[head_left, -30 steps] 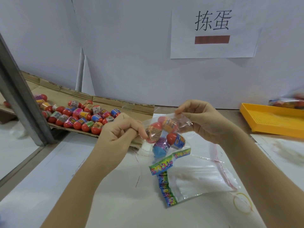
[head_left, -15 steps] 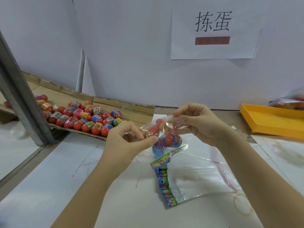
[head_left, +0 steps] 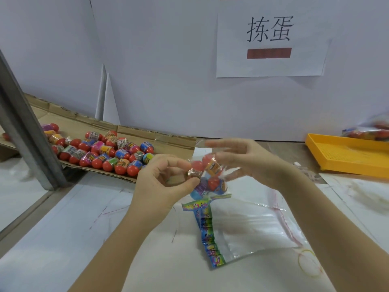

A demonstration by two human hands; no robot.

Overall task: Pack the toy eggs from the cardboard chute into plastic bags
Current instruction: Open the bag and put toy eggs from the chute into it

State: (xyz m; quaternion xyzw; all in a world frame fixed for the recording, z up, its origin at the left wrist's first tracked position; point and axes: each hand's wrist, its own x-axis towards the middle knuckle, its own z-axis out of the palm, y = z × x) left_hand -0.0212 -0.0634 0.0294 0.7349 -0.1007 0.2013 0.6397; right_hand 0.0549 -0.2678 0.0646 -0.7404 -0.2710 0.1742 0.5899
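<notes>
A small clear plastic bag with several toy eggs inside hangs above the white table between my hands. My left hand pinches the bag's upper left edge between thumb and forefinger. On the bag's right side is my right hand, blurred, its fingers spread and straight against the plastic. Several loose red-topped toy eggs lie on the cardboard chute at the left, just behind my left hand.
A stack of empty clear bags with colourful headers lies flat under my right forearm. A yellow tray with filled bags stands at the far right. A grey metal post slants at the left. A rubber band lies near the front.
My right hand has let go of its pinch on the bag's top and spread its fingers. My left hand has shifted right along the bag's top. The bag is bunched narrower.
</notes>
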